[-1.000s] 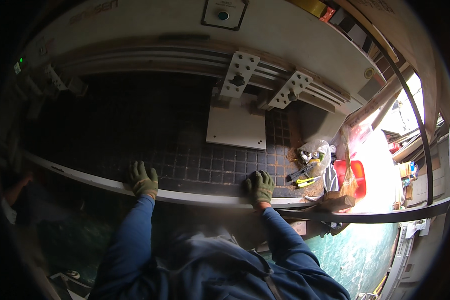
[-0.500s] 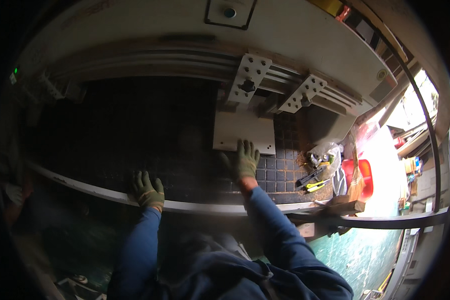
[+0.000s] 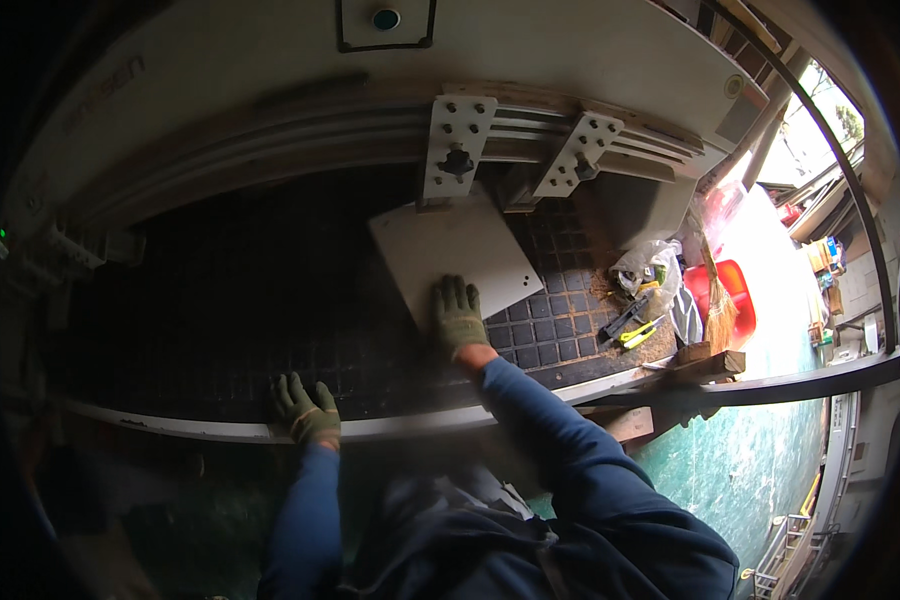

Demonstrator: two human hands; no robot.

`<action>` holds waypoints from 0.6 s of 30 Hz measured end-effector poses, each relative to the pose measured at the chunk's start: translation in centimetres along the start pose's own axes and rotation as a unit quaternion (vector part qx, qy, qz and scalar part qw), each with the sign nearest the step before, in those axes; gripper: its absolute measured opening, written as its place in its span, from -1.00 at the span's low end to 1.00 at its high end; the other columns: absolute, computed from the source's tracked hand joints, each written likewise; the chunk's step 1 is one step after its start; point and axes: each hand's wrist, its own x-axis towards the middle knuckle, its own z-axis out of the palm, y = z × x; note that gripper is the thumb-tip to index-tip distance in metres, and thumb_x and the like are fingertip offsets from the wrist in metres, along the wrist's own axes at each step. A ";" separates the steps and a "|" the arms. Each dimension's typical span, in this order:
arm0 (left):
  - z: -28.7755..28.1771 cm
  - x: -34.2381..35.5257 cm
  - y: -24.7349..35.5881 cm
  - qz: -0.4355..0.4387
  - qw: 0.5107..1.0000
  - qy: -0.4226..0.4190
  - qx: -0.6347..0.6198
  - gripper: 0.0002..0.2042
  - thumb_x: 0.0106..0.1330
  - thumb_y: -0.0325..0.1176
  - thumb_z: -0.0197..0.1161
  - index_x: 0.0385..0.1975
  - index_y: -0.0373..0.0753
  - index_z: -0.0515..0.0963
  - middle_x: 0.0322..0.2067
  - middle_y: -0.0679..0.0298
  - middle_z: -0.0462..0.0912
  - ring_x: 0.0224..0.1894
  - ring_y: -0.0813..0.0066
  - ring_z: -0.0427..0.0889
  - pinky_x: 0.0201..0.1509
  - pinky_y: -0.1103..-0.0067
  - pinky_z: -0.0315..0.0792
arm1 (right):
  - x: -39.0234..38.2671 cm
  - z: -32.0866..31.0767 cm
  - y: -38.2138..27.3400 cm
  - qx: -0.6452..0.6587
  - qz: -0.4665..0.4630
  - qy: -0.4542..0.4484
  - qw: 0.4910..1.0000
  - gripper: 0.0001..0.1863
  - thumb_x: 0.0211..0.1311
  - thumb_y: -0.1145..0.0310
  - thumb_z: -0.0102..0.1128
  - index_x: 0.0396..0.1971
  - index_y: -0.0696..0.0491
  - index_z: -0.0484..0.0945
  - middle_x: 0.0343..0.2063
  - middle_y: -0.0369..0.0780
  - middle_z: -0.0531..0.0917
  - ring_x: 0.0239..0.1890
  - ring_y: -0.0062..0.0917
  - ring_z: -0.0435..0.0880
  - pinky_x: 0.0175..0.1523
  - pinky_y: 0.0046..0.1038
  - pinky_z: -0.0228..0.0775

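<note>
A flat light-grey square panel [image 3: 452,252] lies on the dark gridded machine bed [image 3: 220,300]. My right hand [image 3: 457,313], in a green glove, rests flat with fingers spread on the panel's near edge. My left hand [image 3: 307,410], also gloved, grips the pale front rail [image 3: 170,425] of the machine. Two perforated metal brackets [image 3: 457,145] stand on the long beam just behind the panel.
At the right end of the bed lie a crumpled plastic bag [image 3: 648,268], a yellow-handled tool [image 3: 638,332] and sawdust. A red bin [image 3: 728,300] and a broom [image 3: 715,300] stand beyond. A wooden block [image 3: 708,365] sits at the rail's right end above a green floor.
My right hand left the front rail, reached onto the bed and landed on the grey panel, which now sits turned at an angle. My left hand stays on the rail.
</note>
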 end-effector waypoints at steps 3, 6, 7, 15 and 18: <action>0.0 0.2 -0.4 0.062 0.998 0.031 0.005 -0.37 0.42 -0.01 0.27 0.39 -0.23 0.45 0.47 0.01 0.35 0.57 -0.06 0.20 0.64 -0.01 0.07 | -3.7 0.0 2.4 -0.018 -0.112 -0.036 0.993 0.02 0.31 -0.23 0.21 0.56 0.18 0.17 0.60 0.10 0.12 0.67 0.00 -0.01 0.69 0.08 -0.30; 0.0 1.6 0.9 0.182 0.982 0.015 -0.046 -0.14 0.18 -0.01 0.53 0.46 -0.24 0.36 0.44 -0.04 0.39 0.58 -0.11 0.19 0.65 -0.04 0.07 | -7.0 -3.2 6.8 0.012 -0.180 -0.085 0.980 -0.01 0.29 -0.24 0.25 0.59 0.00 0.21 0.61 0.00 0.14 0.68 -0.12 0.00 0.71 0.06 -0.32; -0.4 2.7 3.0 0.232 0.966 -0.043 -0.104 -0.05 0.11 0.05 0.60 0.48 -0.24 0.34 0.49 -0.06 0.34 0.61 -0.12 0.11 0.66 0.00 0.08 | -8.0 -2.7 8.8 -0.018 -0.186 -0.053 0.981 -0.01 0.23 -0.22 0.33 0.59 -0.11 0.23 0.60 0.01 0.16 0.67 -0.06 0.01 0.70 0.09 -0.29; 7.3 10.3 11.6 0.446 0.872 -0.136 -0.149 0.08 0.15 0.06 0.61 0.64 0.05 0.07 0.61 0.03 0.11 0.64 -0.07 0.06 0.68 0.09 0.08 | -5.2 -7.0 14.9 0.047 -0.101 -0.037 0.993 -0.09 0.00 0.03 0.57 0.46 -0.38 0.45 0.58 0.07 0.16 0.64 0.16 -0.03 0.68 0.13 -0.20; 9.6 11.6 12.9 0.469 0.856 -0.130 -0.174 0.00 0.23 0.03 0.57 0.62 0.01 0.12 0.60 0.02 0.14 0.63 -0.07 0.10 0.66 0.11 0.12 | -3.1 -7.6 15.7 0.068 -0.051 -0.055 0.995 -0.08 0.00 0.04 0.59 0.47 -0.36 0.44 0.59 0.09 0.13 0.64 0.20 -0.07 0.67 0.09 -0.11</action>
